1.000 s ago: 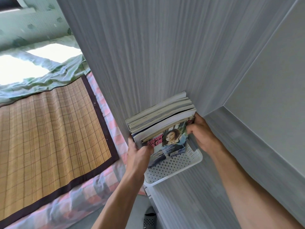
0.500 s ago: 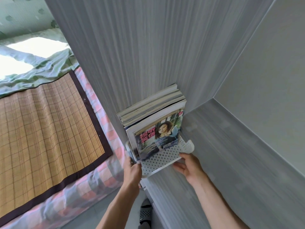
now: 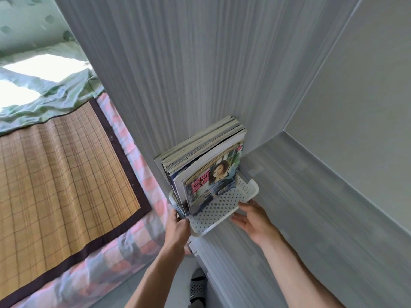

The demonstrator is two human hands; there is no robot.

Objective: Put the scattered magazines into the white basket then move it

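Note:
A white perforated basket (image 3: 222, 211) stands on a grey wooden shelf (image 3: 311, 218), pushed against the grey side panel. Several magazines (image 3: 206, 156) stand upright in it; the front cover shows a person and red lettering. My left hand (image 3: 178, 227) grips the basket's near left corner, fingers curled on the rim. My right hand (image 3: 253, 218) lies open at the basket's near right edge, fingertips touching its wall.
A grey panel (image 3: 178, 74) rises behind the magazines and a pale back wall (image 3: 355, 107) closes the shelf on the right. To the left is a bed with a bamboo mat (image 3: 55, 174) and green bedding (image 3: 44, 101). A dark slipper (image 3: 198, 285) lies on the floor below.
Both hands have come down from the sides of the magazine stack to the basket's near edge. The basket sits deeper on the shelf against the panel.

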